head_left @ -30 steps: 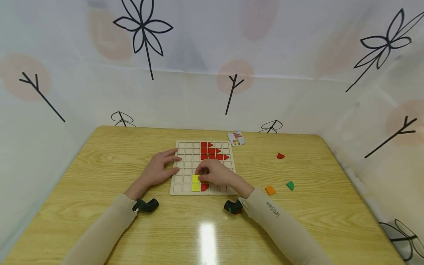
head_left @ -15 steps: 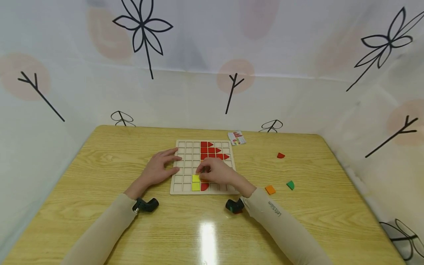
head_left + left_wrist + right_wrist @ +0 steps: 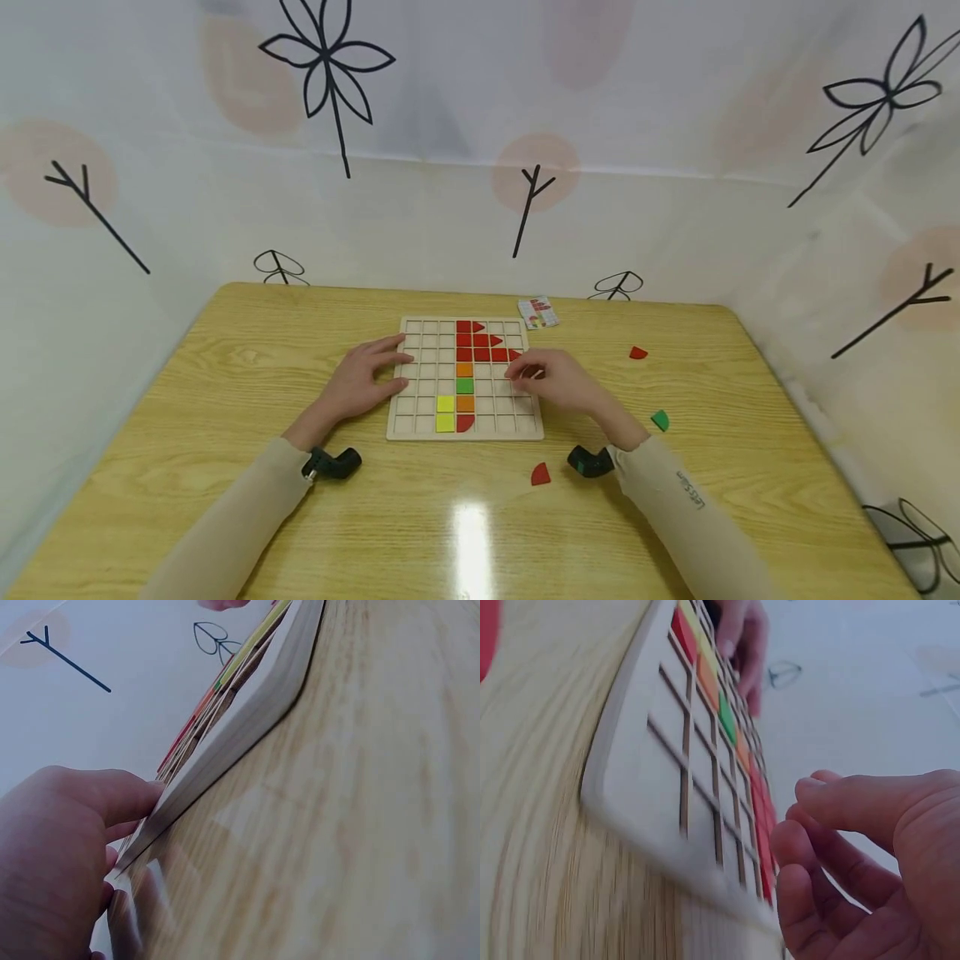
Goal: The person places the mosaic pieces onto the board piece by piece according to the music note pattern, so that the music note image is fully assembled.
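Note:
A wooden grid board (image 3: 427, 383) lies on the table before me. Red tiles (image 3: 481, 341) form three rows at its back, ending in pointed pieces. Down from them run an orange tile (image 3: 465, 369), a green tile (image 3: 465, 386), another orange tile (image 3: 465, 404) and a red rounded tile (image 3: 464, 423), with two yellow tiles (image 3: 446, 404) alongside. My left hand (image 3: 360, 382) rests its spread fingers on the board's left edge. Over the right edge is my right hand (image 3: 561, 382); its fingers (image 3: 791, 885) are loosely bent, with nothing between them and the thumb.
A picture card (image 3: 537, 312) lies behind the board's back right corner. Loose pieces lie to the right: a red one (image 3: 637, 352) and a green one (image 3: 660, 420). Another red piece (image 3: 540, 474) is in front of the board. A patterned cloth (image 3: 420, 208) hangs behind the table.
My right hand has moved right from beside the yellow tiles to the board's right edge, uncovering the orange and green tiles. Its forearm now hides the loose orange tile. The left hand has stayed.

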Motion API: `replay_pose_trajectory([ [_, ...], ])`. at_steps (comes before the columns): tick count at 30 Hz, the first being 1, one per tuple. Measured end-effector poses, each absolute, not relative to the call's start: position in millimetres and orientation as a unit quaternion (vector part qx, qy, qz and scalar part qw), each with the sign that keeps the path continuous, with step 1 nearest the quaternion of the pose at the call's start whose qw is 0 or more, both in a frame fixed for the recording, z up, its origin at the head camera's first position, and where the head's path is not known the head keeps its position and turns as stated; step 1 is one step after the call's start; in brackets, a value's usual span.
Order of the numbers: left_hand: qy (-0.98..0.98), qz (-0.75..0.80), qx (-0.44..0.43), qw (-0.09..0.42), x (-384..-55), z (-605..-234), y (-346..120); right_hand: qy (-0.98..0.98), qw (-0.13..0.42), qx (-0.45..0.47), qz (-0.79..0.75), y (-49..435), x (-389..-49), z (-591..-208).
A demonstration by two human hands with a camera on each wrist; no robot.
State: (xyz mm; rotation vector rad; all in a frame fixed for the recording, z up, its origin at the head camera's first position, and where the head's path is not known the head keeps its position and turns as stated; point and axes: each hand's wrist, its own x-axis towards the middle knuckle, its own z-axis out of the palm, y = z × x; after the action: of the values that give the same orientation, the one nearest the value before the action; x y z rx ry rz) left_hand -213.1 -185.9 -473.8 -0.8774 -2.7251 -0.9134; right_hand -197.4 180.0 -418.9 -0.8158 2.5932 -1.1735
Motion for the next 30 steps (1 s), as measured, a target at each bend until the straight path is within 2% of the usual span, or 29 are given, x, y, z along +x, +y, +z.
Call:
replay_pose_trajectory([
  [6, -0.907, -0.299, -0.290, 0.068, -213.3, -474.7, -184.4, 0.890, 0.080, -0.239, -0.379, 236.5, -187.5, -421.6],
  [13, -0.903, -0.303, -0.294, 0.079, -212.6, -473.9, -184.3, 0.890, 0.115, -0.242, -0.368, 286.2, -173.2, -422.8],
  [21, -0.902, -0.310, -0.292, 0.067, -212.7, -474.3, -182.9, 0.884, 0.166, -0.275, -0.340, 307.6, -158.9, -414.4],
  [30, -0.905, -0.305, -0.288, 0.071, -213.0, -472.8, -182.8, 0.889, 0.168, -0.289, -0.312, 308.6, -154.9, -416.1],
])
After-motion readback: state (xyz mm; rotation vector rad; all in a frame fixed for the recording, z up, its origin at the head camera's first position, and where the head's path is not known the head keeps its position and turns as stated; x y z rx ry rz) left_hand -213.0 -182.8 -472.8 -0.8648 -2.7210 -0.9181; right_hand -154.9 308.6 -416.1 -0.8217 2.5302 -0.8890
